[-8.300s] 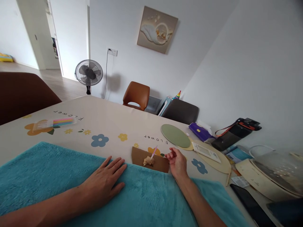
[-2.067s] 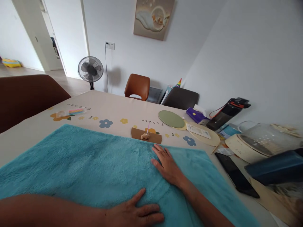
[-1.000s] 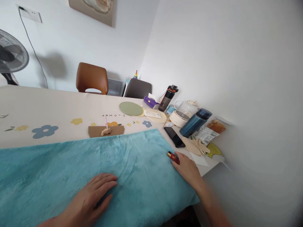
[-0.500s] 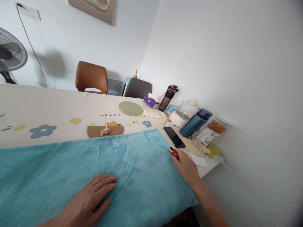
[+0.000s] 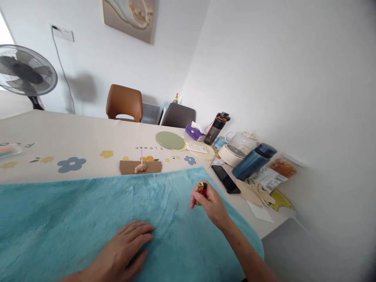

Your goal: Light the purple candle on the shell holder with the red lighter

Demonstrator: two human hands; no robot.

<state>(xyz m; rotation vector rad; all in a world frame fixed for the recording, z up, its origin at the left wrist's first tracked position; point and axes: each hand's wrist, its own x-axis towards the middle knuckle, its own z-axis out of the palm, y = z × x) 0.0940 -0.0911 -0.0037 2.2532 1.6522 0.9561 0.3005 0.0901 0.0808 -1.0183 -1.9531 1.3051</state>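
Observation:
My right hand [image 5: 212, 203] is closed around a red lighter [image 5: 201, 189] with a gold-coloured metal top, held above the right part of a turquoise plush cloth [image 5: 88, 211]. My left hand [image 5: 125, 244] lies on the same cloth, palm down, fingers stretched out and nothing in it. Past the cloth's far edge, a strip of brown cardboard [image 5: 154, 167] rests on the table. On it sits a beige lump [image 5: 140, 168], which looks like dough or clay. A thin pink candle [image 5: 141, 157] stands upright in the lump, with no flame visible.
A black phone [image 5: 225, 179] lies right of the cloth. Behind it are a blue thermos [image 5: 254, 161], a glass kettle [image 5: 239, 145], a dark bottle [image 5: 216, 128], a purple tissue pack [image 5: 194, 132] and a green round mat [image 5: 170, 140]. A fan [image 5: 28, 72] stands at the far left.
My right hand has moved left from the cloth's right edge with the lighter, which now points up. The left hand stays on the cloth. The view has shifted slightly.

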